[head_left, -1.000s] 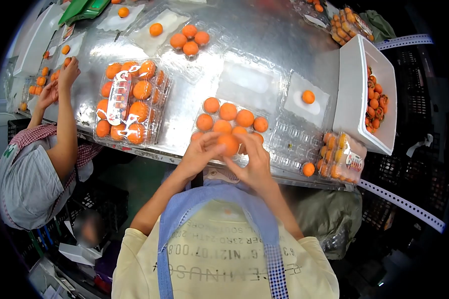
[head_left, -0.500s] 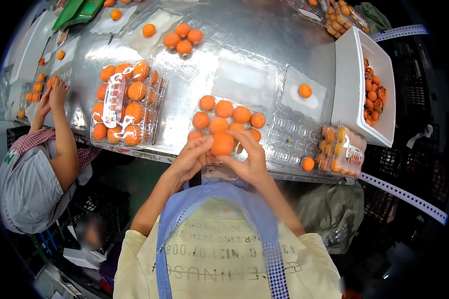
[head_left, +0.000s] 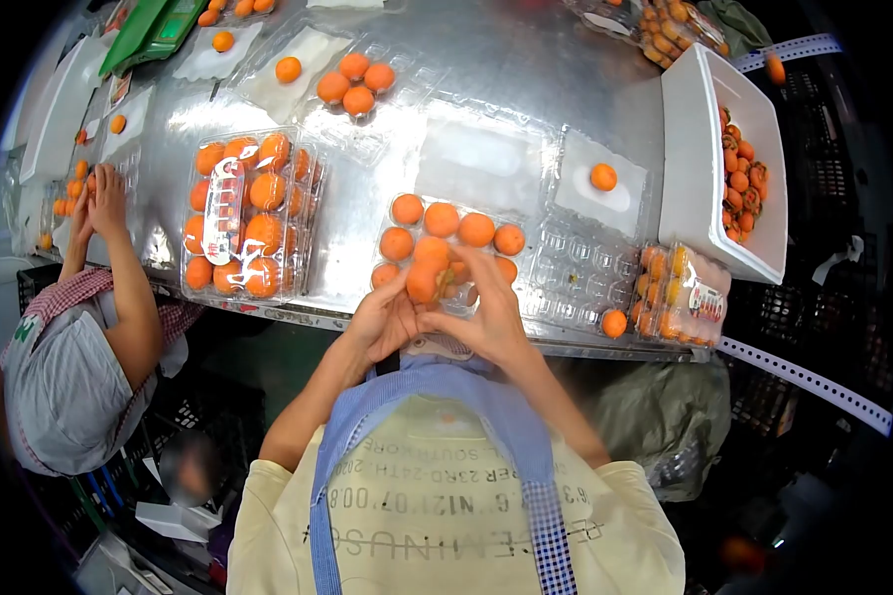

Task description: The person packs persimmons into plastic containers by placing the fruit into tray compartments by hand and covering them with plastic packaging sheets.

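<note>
An orange persimmon (head_left: 424,286) is held between my two hands at the table's front edge, its brownish-green leafy end partly showing. My left hand (head_left: 389,315) has its fingers closed against the fruit's left side. On the other side, my right hand (head_left: 488,309) grips it between thumb and fingers. Just beyond them lies a clear plastic tray (head_left: 445,250) with rows of persimmons (head_left: 476,230) in its cups; my hands hide its near part.
Left stands a filled, labelled clear pack (head_left: 253,213). To the right are a mostly unfilled clear tray (head_left: 571,268), a packed box (head_left: 687,297) and a white foam box (head_left: 673,178) of persimmons. A co-worker's hands (head_left: 101,203) handle fruit at far left.
The persimmon has turned in my fingers, so its leafy end now shows, and it has shifted slightly left. The co-worker's hands have moved a little. An orange fruit now appears beyond the foam box.
</note>
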A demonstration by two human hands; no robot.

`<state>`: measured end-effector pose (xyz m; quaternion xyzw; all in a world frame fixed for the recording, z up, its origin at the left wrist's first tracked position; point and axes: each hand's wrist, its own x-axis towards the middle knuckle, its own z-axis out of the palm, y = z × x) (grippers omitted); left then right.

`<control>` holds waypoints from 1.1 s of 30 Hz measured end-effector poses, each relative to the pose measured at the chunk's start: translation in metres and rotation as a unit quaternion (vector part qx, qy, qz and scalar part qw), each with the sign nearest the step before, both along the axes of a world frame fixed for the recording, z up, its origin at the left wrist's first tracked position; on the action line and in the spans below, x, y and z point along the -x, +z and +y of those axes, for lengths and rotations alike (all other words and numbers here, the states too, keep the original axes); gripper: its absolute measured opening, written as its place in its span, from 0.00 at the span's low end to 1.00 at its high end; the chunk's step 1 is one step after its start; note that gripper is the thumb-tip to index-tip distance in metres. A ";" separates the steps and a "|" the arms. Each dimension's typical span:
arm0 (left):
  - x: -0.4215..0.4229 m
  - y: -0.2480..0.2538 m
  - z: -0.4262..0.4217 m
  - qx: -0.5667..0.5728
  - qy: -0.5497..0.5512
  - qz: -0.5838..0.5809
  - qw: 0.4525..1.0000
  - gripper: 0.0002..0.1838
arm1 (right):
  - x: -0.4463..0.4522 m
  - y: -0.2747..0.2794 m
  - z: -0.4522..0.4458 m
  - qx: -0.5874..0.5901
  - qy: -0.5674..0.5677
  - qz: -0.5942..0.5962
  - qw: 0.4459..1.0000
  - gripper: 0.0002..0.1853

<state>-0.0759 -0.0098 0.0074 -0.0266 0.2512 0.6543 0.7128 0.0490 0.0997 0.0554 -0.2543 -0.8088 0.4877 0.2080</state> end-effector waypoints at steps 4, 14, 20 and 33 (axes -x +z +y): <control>-0.002 0.010 0.004 0.007 -0.004 0.005 1.000 0.27 | 0.003 -0.009 -0.001 -0.009 0.017 -0.034 0.999 0.36; 0.003 -0.001 0.001 0.047 -0.077 0.142 0.986 0.28 | -0.048 -0.041 0.058 0.262 -0.158 0.039 0.951 0.27; 0.013 -0.011 -0.003 0.065 -0.007 0.155 0.986 0.20 | -0.155 0.058 0.226 0.329 -0.268 0.470 0.774 0.25; 0.015 -0.011 -0.006 0.099 0.056 0.142 0.983 0.16 | -0.031 -0.065 0.100 0.127 -0.143 -0.064 0.979 0.06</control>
